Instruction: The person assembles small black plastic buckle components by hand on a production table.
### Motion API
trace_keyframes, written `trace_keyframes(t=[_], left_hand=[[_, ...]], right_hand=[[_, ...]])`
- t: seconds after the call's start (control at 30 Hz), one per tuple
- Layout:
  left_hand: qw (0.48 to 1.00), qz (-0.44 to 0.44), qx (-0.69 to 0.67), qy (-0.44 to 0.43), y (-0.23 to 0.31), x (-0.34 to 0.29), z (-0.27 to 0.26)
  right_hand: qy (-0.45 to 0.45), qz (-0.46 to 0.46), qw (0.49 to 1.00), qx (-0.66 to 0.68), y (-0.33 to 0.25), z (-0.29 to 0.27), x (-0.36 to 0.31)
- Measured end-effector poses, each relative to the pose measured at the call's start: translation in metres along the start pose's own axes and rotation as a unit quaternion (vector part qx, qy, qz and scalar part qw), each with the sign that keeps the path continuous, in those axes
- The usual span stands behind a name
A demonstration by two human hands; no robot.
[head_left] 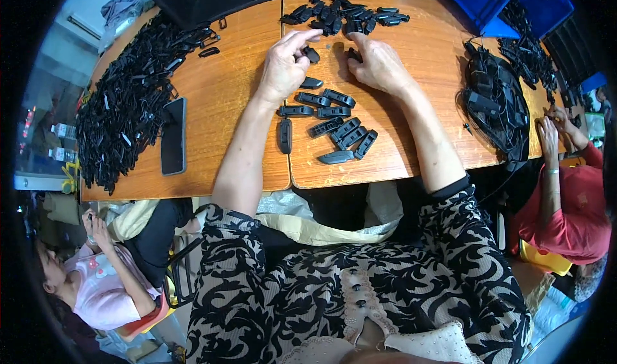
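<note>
Where bare tabletop (331, 65) separates them, both hands (281, 68) (378, 65) seemingly hold pieces (312, 55).

Parts (350, 132) are black; table (222, 87) brown; bin (479, 0) blue.

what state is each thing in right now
left hand, fingers bent at a black part, grip unclear
right hand, fingers bent at another black part, grip unclear
phone, flat, dark side up
nearer black pieces, loose, spread out
left pile, heaped loosely
blue bin, open

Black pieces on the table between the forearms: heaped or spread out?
Spread out: the black pieces lie loosely on the wooden table, individually visible, not piled up.
</note>
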State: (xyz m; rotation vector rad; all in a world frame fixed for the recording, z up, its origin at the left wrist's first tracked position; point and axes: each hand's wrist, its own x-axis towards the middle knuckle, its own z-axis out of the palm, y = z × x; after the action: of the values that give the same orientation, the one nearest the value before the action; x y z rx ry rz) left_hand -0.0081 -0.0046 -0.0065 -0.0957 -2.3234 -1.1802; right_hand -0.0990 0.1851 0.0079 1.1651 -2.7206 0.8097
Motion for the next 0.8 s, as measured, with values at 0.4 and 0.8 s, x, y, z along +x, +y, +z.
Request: trace_keyframes(t=[0.4,0.8], left_hand=[[0.998,0.048,0.001,0.04,-0.001,-0.006,0.014],[0.996,0.088,0.002,-0.011,-0.003,-0.006,0.01]], right_hand=[[0.011,0.082,0.794,0.602,-0.016,-0.007,0.002],[-0.175,0.091,0.859,0.473,0.004,-0.013,0.001]])
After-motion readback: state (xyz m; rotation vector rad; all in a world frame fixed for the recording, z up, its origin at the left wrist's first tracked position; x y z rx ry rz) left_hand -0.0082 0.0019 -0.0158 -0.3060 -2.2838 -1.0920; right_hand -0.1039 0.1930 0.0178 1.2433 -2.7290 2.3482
